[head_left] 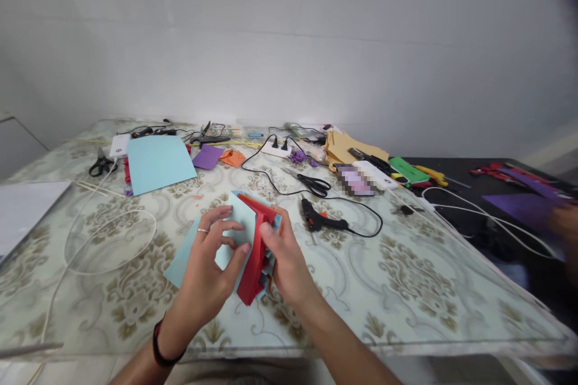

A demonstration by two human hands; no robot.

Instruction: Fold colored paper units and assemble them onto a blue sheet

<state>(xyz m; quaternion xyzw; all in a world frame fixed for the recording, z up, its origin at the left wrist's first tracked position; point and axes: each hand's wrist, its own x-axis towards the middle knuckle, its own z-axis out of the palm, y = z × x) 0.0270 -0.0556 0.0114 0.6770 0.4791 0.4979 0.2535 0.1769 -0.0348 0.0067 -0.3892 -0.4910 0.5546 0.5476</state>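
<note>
My right hand (289, 255) grips a bundle of folded red paper (253, 264), thumb pressed on the near side, with light blue and orange layers showing among the folds. On its left side stands a light blue paper sheet (244, 215). My left hand (217, 252), with a ring on one finger, is at this sheet; its fingers are bent and apart, and the thumb tip is close to the red fold. Another light blue piece (183, 255) shows behind my left hand, partly hidden. A black glue gun (323, 216) lies to the right of the bundle.
Black scissors (311, 183), a power strip (276, 147), a phone (356, 180) and a light blue sheet (158, 162) lie farther back. A white cable (153, 234) loops at left; a black cord (266, 174) crosses the middle. Another person's hand (564, 222) is blurred at far right.
</note>
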